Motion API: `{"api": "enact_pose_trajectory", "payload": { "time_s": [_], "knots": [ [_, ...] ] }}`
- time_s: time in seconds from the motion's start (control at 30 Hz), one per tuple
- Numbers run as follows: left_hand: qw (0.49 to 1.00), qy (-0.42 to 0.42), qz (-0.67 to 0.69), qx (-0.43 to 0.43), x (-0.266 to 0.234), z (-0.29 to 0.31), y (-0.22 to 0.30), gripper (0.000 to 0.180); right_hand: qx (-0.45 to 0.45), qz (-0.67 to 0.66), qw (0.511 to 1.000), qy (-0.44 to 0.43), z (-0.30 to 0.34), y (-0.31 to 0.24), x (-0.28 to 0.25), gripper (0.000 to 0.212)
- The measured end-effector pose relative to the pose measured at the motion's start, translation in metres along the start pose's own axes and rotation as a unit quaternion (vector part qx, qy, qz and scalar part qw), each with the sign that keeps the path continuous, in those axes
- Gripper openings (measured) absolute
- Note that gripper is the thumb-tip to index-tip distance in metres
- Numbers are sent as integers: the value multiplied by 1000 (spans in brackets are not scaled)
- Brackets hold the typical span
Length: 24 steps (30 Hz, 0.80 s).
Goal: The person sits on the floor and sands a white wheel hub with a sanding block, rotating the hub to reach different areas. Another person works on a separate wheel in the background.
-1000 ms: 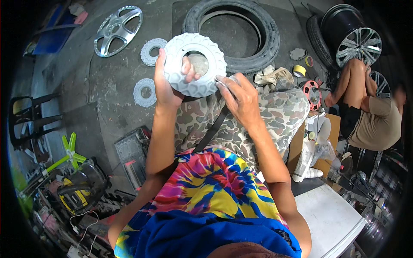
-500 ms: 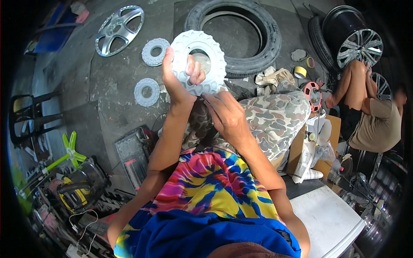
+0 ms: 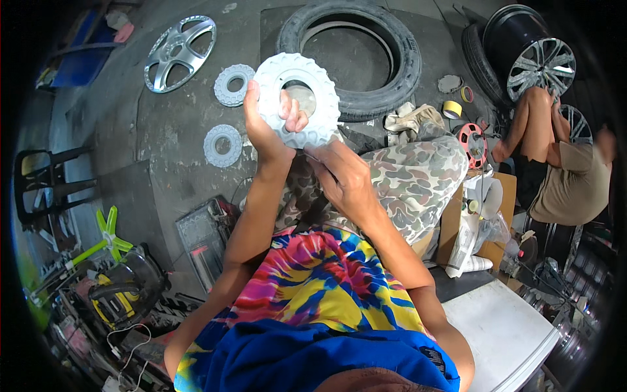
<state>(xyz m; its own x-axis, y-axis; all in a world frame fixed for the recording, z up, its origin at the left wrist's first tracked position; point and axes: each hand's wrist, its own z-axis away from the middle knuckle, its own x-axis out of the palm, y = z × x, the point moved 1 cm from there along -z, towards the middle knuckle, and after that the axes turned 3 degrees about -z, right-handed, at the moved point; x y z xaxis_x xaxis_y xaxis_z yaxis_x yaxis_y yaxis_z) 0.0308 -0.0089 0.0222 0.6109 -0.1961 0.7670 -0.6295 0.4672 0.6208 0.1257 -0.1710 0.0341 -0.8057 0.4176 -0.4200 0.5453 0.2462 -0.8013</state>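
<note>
Fingers (image 3: 294, 121) of left hand (image 3: 269, 142) grasp scalloped grey ring (image 3: 325, 98), curled through its hole, thumb up along its left edge. Right hand (image 3: 347, 178) bent, fingertips at ring's lower rim; can't tell if pinching anything. Ring held up just beyond camouflage trousers (image 3: 418, 170). Open floor (image 3: 173, 130) left, around two smaller rings (image 3: 211, 146); tyre (image 3: 406, 65) beyond. Cardboard box (image 3: 450, 223) right: white roll (image 3: 492, 196), clear plastic (image 3: 494, 230).

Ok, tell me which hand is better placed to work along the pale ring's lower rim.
The right hand, probably: its fingertips are at the pale ring's lower rim, while the left hand supports the ring, fingers through its centre hole.
</note>
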Motion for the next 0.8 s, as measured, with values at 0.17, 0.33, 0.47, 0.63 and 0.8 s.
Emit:
{"api": "enact_pose_trajectory", "payload": {
  "time_s": [0.17, 0.33, 0.47, 0.63, 0.8],
  "knots": [
    [995, 41, -63, 62, -1, 2, -9, 59, -15, 18, 1000, 13, 10, 5, -10, 26],
    [994, 105, 25, -8, 28, 15, 9, 53, 4, 89, 995, 37, -6, 36, -21, 32],
    [997, -39, 46, -43, -7, 4, 10, 53, 17, 115, 993, 28, -6, 48, -24, 30],
    [996, -20, 77, -46, -13, -2, 8, 45, -13, 60, 998, 23, 0, 18, -17, 32],
    [998, 32, 51, -22, -5, -1, 3, 45, -56, 56, 997, -11, -8, 16, -1, 28]
  ]
}}
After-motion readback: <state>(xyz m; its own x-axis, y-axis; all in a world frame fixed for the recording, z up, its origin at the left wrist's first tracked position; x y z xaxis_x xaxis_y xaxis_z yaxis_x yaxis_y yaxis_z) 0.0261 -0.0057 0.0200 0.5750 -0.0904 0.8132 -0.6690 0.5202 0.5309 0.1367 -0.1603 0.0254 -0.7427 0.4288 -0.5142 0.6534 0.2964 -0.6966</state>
